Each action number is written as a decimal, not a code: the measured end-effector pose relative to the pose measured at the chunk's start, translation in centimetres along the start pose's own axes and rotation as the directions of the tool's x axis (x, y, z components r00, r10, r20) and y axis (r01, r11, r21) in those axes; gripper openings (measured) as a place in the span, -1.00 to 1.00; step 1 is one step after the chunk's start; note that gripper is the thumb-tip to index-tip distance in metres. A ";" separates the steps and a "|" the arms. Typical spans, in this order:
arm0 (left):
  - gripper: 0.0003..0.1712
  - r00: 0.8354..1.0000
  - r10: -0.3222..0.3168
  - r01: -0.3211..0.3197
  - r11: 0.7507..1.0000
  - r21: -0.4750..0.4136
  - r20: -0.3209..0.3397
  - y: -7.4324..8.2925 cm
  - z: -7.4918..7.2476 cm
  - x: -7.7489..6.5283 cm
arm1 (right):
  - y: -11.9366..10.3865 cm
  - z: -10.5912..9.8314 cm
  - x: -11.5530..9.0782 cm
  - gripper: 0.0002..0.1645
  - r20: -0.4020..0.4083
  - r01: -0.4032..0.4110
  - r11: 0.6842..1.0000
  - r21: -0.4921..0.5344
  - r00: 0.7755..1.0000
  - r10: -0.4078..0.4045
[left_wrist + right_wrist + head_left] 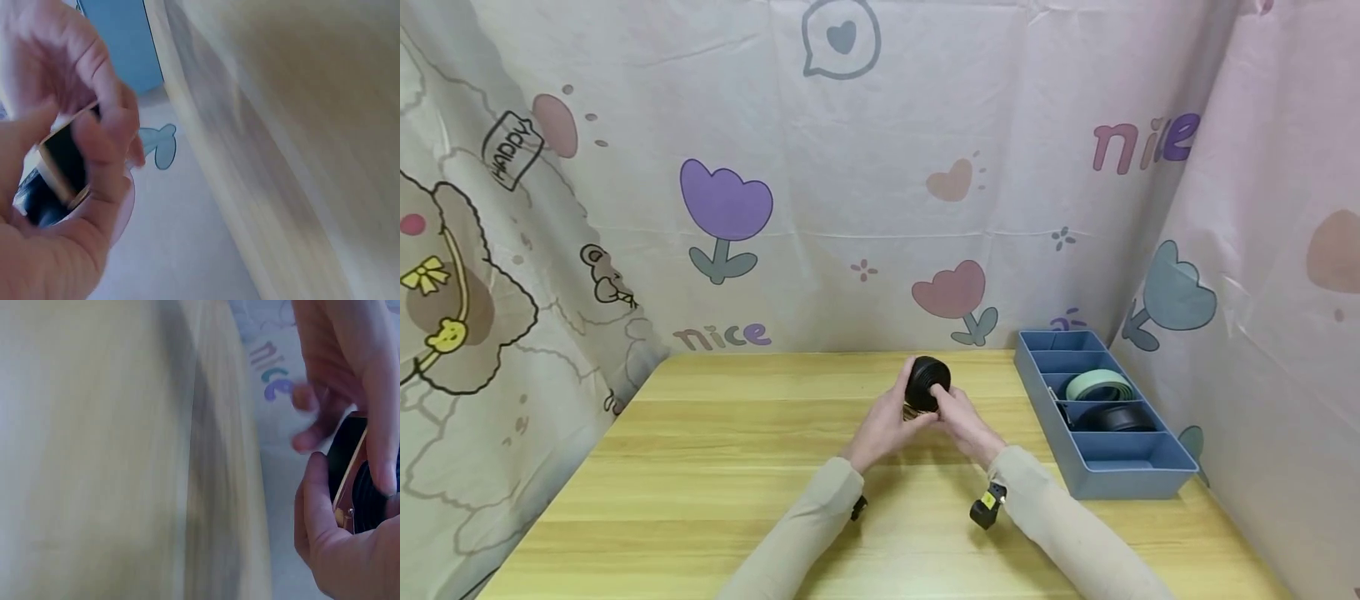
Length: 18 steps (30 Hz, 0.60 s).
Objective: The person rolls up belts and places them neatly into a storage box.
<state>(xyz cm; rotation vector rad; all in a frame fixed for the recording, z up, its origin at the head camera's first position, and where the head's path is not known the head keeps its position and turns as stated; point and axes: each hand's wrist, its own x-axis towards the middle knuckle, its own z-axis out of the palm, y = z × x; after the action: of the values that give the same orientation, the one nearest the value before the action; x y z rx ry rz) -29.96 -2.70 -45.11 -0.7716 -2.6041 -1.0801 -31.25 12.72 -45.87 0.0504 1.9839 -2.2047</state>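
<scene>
A black belt (927, 382), coiled into a tight roll, is held up between both hands over the back middle of the table. Its gold-edged buckle (61, 159) shows in the left wrist view, partly covered by fingers. My left hand (886, 423) grips the roll from the left, thumb low and fingers along its side. From the right, my right hand (964, 421) holds the same roll, with a digit at the coil's centre. In the right wrist view the coil's layers (370, 495) face the camera, and right-hand fingers curl round the buckle side.
At the right of the wooden table (715, 467) stands a blue-grey divided box (1131, 483). A light green rolled belt (1099, 383) and a black rolled belt (1116, 418) lie in separate compartments. Printed curtains (850, 167) hang behind and at both sides.
</scene>
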 end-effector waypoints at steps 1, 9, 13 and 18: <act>0.10 1.000 0.006 -0.006 1.000 -0.021 -0.019 0.0 0.1 0.1 | 0.0 0.1 0.0 -0.53 0.009 -0.012 0.999 0.037 1.000 0.012; -0.13 0.982 0.097 -0.088 0.994 0.062 -0.162 -0.2 0.3 0.3 | 0.1 -0.8 -0.4 -0.46 0.046 0.099 0.989 -0.106 0.994 -0.095; -0.13 0.986 0.116 -0.100 0.986 0.135 -0.121 -0.1 0.4 0.1 | -0.3 -1.5 -0.8 -0.30 0.067 0.300 0.857 -0.420 0.952 -0.300; -0.12 0.992 0.090 -0.074 0.982 0.176 -0.086 0.1 0.6 -0.1 | -0.9 -2.0 -1.7 -0.20 0.157 0.382 0.609 -0.694 0.907 -0.390</act>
<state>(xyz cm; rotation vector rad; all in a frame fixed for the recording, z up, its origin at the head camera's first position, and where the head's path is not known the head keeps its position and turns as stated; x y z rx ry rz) -29.88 -2.27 -45.53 -0.7622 -2.5217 -0.8343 -29.87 14.95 -45.00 -0.5234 2.9352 -1.4086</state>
